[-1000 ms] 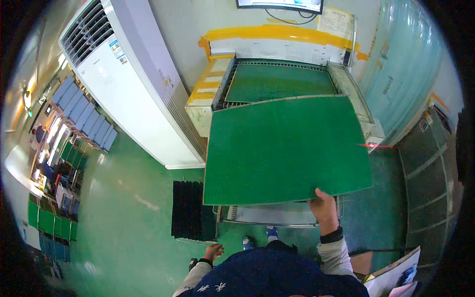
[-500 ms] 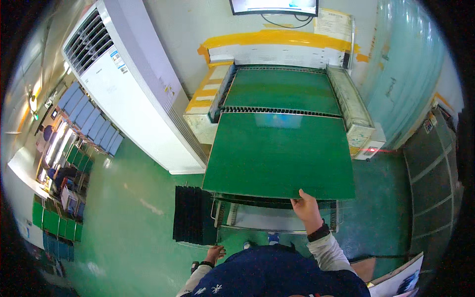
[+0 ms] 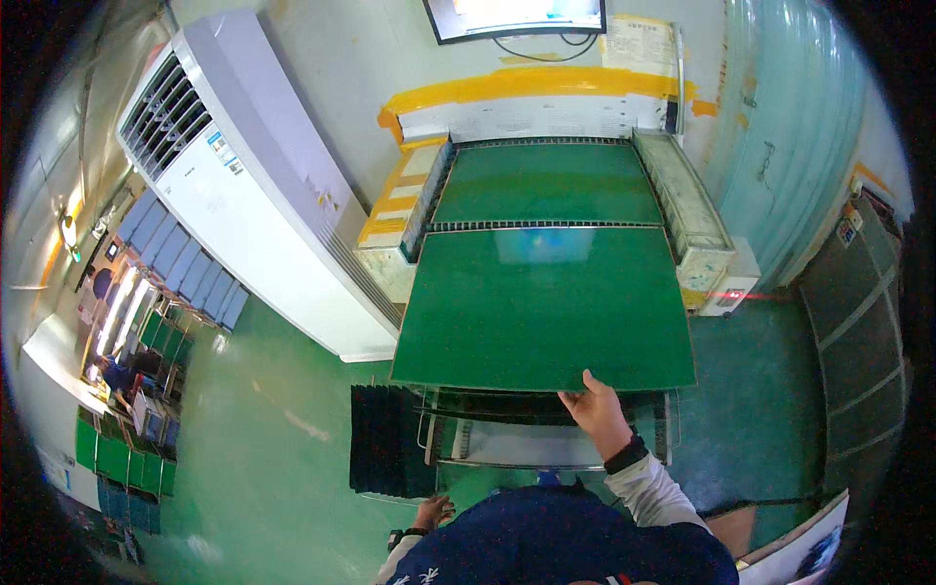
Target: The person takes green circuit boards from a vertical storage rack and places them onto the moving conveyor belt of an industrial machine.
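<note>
A large green panel (image 3: 542,307) lies flat, its far edge at the mouth of a low roller conveyor machine (image 3: 684,200). My right hand (image 3: 597,414) grips its near edge, thumb on top and fingers underneath. Another green panel (image 3: 546,182) rests farther in on the machine, a thin strip of rollers showing between the two. My left hand (image 3: 432,512) hangs low by my body with loosely bent fingers, nothing visible in it. Nearest to it is a black ribbed rack (image 3: 392,441). Below the panel, a metal-framed cart (image 3: 531,447) is partly hidden.
A tall white air conditioner (image 3: 268,219) stands left of the machine. A control box (image 3: 729,283) with a red light sits at its right. Dark framed screens (image 3: 856,331) lean at far right; boards (image 3: 795,546) stand near my right arm. People work far left.
The view has shifted slightly. The near panel has slid a little away from me, narrowing the roller gap to the far panel. My right hand still holds its edge; the left stays low.
</note>
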Demonstrator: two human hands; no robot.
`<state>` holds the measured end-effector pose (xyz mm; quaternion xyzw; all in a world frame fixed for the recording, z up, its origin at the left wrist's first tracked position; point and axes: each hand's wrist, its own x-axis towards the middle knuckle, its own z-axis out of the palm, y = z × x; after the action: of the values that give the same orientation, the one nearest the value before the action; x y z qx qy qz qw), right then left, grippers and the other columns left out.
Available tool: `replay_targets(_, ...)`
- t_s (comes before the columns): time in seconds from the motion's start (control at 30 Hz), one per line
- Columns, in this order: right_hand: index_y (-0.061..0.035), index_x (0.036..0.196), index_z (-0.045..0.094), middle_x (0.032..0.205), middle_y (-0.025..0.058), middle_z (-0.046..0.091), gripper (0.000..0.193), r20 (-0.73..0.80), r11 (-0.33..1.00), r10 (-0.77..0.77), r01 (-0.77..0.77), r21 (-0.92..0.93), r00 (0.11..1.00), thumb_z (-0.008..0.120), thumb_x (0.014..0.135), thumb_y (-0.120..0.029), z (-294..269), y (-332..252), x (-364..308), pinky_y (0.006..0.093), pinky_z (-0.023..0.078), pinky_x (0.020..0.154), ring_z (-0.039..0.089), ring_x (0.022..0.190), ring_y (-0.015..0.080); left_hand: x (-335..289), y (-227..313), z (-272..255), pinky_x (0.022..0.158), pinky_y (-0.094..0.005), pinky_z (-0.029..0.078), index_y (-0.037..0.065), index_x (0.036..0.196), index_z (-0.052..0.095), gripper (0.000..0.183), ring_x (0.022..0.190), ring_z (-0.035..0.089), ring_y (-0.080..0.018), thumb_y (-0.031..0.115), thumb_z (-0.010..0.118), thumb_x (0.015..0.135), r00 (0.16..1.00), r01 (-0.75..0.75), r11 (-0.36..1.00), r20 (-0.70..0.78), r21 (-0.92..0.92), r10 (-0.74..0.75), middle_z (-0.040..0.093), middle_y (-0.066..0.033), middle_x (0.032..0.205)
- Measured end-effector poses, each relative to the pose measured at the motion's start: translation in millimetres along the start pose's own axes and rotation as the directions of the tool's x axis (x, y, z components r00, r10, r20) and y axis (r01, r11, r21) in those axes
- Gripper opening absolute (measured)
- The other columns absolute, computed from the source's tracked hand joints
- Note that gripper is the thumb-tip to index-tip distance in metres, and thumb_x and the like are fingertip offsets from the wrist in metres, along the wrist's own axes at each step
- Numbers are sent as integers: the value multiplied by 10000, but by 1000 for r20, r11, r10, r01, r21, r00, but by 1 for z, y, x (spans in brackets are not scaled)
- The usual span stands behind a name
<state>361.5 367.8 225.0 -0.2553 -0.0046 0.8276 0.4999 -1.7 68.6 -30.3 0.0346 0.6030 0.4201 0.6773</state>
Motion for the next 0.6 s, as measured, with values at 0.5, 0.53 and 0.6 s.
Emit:
replay_targets(0.5,-30,986,530,976,105,590,167,3,999,-33,33,-20,999,529,904,-175,9,-20,41,424,461,859,561,907,262,-6,-7,2,632,-315,530,-28,1209,460,412,825,647,-250,207,563,886,978,36,999,-205,35,-28,625,-141,990)
replay_targets(0.53,-30,986,530,976,105,590,167,1,999,-32,32,-19,999,529,904,-175,10,-20,41,424,461,859,561,907,262,-8,-7,2,632,-315,530,-28,1209,460,412,825,647,-250,207,563,886,978,39,999,-207,35,-31,625,-141,990)
replay_targets(0.6,-28,993,524,988,108,591,177,-29,999,-44,44,-21,999,531,903,-181,12,-21,38,426,460,859,562,910,265,-21,9,19,649,-324,531,-27,1223,449,414,829,644,-256,200,551,892,985,35,997,-174,65,-24,623,-142,988)
